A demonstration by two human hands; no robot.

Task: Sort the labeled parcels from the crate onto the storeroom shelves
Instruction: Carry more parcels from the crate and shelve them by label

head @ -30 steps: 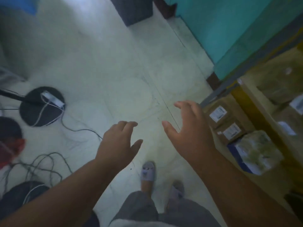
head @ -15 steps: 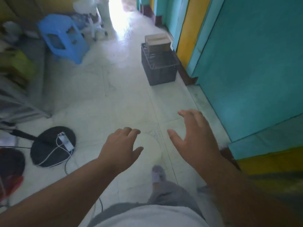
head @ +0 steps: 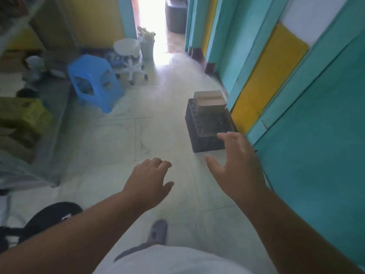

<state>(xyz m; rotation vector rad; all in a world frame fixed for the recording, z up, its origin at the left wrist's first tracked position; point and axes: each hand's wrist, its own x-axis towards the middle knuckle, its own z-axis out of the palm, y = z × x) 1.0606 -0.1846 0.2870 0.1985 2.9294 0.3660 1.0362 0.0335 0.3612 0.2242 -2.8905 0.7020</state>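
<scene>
One head-worn wide-angle view looks forward and down along the floor (head: 164, 135). Both outstretched hands sit near the lens. The crate (head: 207, 139) lies farther ahead, right of centre.

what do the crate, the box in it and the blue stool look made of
Crate: dark moulded plastic, matte, judging by its slotted lattice walls. Box: brown cardboard, dull, with a paler strip on top, maybe tape. Stool: blue plastic, slightly glossy, one-piece with cut-out sides.
</scene>
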